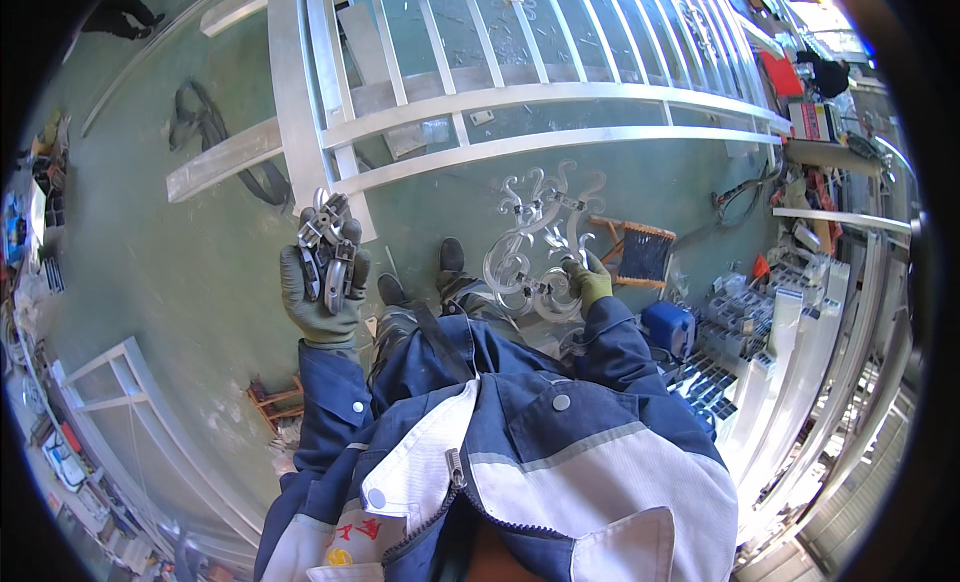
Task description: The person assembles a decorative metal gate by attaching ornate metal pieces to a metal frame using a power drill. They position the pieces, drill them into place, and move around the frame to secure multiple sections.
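Observation:
My left hand (312,317), in a grey-green work glove, is curled palm up around several small shiny metal fittings (337,272) that look like clamps. They sit heaped on the palm and fingers, so their exact shape is hard to make out. To the right, my gloved right hand (590,278) grips a silvery scrollwork ornament (493,270) by its right edge. The ornament has curled arms and round loops, and hangs over the floor in front of my legs. Just beyond both hands lies a large silver metal railing frame (450,105) with many parallel bars.
A wooden-framed stool (643,255) with a dark seat stands beyond my right hand, near a blue jug (668,327). Metal parts and long profiles (785,352) are stacked at right. Dark straps (215,132) lie on the floor at far left. Another frame (135,397) lies at lower left.

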The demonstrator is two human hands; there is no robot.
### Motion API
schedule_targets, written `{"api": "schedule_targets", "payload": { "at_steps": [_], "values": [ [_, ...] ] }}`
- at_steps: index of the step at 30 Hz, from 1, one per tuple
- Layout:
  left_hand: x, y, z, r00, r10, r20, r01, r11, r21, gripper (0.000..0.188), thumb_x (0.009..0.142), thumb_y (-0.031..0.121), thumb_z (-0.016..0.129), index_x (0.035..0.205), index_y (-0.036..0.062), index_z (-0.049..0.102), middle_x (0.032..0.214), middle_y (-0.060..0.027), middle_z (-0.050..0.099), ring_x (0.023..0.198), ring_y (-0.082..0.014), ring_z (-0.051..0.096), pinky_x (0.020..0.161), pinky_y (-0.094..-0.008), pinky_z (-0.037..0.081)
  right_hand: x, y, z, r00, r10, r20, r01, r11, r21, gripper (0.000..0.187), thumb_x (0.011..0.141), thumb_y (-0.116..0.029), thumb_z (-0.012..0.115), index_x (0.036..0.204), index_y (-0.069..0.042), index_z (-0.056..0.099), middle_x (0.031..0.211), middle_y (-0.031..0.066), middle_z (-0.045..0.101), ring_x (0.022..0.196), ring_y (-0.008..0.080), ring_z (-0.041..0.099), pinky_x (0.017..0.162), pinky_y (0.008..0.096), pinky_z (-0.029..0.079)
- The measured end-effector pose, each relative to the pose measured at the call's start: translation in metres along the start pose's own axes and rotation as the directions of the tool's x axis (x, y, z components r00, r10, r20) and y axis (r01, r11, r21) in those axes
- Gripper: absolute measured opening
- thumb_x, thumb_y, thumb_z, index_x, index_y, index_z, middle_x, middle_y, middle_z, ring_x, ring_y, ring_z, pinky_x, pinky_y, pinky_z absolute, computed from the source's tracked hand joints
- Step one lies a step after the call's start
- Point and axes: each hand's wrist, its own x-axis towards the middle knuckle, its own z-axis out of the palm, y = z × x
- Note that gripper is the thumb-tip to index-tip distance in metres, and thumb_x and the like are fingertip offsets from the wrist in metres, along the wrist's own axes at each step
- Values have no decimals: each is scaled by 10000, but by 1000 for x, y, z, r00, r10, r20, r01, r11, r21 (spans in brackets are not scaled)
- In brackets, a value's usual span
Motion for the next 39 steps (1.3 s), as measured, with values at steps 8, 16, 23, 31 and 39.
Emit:
{"api": "schedule_targets", "payload": {
  "at_steps": [8, 16, 23, 31, 39],
  "values": [
    [11, 27, 6, 997, -59, 50, 57, 997, 43, 591, 1092, 389, 492, 1608, 143, 342, 1686, -91, 305, 1507, -407, 354, 1156, -676, 399, -21, 27, 9, 999, 50, -10, -44, 946, 321, 273, 940, -85, 687, 1208, -38, 661, 735, 1, 588, 507, 90, 442, 455, 261, 353],
    [6, 63, 9, 994, -112, 18, 111, 993, 48, 635, 1072, 371, 538, 1611, 112, 325, 1649, -135, 367, 1507, -382, 367, 1174, -660, 382, -47, 84, 31, 986, 160, -56, -95, 795, 599, 189, 968, -81, 656, 1156, -66, 649, 879, 24, 641, 574, 68, 494, 438, 216, 371],
    [-6, 107, 0, 995, -75, -58, 82, 987, 135, 593, 1061, 400, 544, 1565, 114, 418, 1606, -137, 434, 1491, -369, 396, 1158, -650, 412, -80, 115, 61, 991, 127, 31, -117, 760, 639, 191, 968, -81, 663, 1158, -83, 644, 867, 10, 639, 569, 73, 487, 452, 217, 372],
    [-2, 109, 3, 991, -69, -113, 91, 975, 201, 554, 1057, 422, 553, 1509, 107, 501, 1486, -170, 562, 1454, -409, 442, 1102, -637, 489, -99, 140, 67, 986, 168, 18, -146, 795, 589, 184, 1008, -144, 611, 1183, -90, 619, 940, 16, 653, 688, 100, 608, 484, 222, 429],
    [2, 119, 6, 989, -48, -139, 80, 968, 239, 553, 1050, 431, 567, 1490, 98, 524, 1474, -159, 577, 1433, -397, 474, 1094, -627, 503, -93, 156, 69, 974, 226, -17, -175, 798, 577, 181, 1027, -161, 584, 1192, -102, 631, 969, 4, 654, 721, 112, 619, 491, 219, 398]
  ]
}}
